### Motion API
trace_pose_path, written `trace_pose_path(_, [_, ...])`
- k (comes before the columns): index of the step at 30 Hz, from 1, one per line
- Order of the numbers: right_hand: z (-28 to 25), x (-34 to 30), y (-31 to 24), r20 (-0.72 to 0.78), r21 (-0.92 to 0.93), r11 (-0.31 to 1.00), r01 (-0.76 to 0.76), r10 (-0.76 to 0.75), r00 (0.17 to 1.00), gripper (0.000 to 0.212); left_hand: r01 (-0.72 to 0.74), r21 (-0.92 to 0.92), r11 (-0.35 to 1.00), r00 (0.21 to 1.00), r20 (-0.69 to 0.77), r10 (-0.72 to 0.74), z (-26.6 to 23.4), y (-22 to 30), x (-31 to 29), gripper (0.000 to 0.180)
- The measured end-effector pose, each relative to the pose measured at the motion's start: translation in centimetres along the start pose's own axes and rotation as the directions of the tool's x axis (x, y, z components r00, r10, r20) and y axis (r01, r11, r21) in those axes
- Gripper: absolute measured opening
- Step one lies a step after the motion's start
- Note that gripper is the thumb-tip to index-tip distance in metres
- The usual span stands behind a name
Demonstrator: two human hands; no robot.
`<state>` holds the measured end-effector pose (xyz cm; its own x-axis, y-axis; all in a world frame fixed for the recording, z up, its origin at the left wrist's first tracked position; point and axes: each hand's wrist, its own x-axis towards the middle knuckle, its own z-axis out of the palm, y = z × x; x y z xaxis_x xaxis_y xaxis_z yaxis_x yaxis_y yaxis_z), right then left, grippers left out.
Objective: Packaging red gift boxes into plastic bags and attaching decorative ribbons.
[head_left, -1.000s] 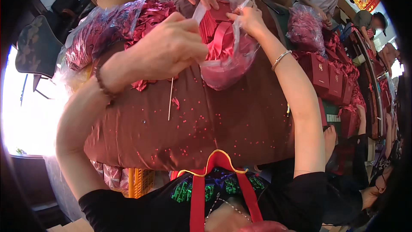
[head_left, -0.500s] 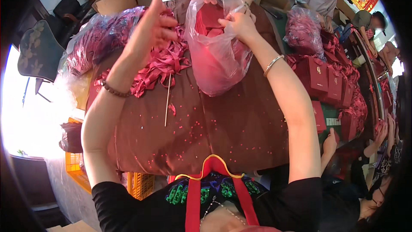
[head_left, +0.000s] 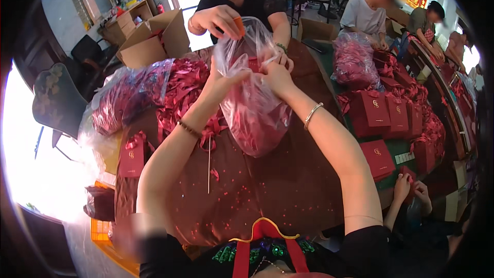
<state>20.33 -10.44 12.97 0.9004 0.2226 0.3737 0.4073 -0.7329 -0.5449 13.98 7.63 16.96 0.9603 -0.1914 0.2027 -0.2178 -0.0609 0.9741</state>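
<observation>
- My right hand (head_left: 278, 78) is closed on the film of the clear bag (head_left: 257, 126), upper middle of frame, fingers curled in near the mouth.
- My left hand (head_left: 220, 80) is on the bag's left side, thumb across the film. Fingers partly hidden, so can't tell how tight that grip is.
- To do it well, I'd say: grab gathered folds, not one layer; hold both sides level; let the bench (head_left: 303, 190) carry weight, since thin film likely stretches or tears.
- No sudden pulls either: co-worker's hand (head_left: 218, 20), with an orange piece (head_left: 239, 27), is right by the mouth.
- Bag sits between my hands; its bulging red body is lower in frame than both, near center. Can't tell if the base touches down.
- Ribbon pile (head_left: 184, 80) is left of the bag, near my left hand.
</observation>
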Motion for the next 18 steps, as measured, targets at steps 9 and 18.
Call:
trace_pose_path(9, [-0.6, -0.6, -1.3, 0.036, -0.05, 0.999, 0.011, -0.01, 0.999, 0.024, -0.093, 0.273, 0.957, 0.968, -0.2, 0.151, 0.8, -4.1, 8.0, 0.024])
trace_pose_path(18, [0.0, -0.6, -0.6, 0.004, -0.207, 0.976, 0.073, -0.074, 0.997, 0.022, -0.366, 0.928, 0.069, 0.85, 0.303, 0.432, 2.6, -0.4, 9.1, 0.017])
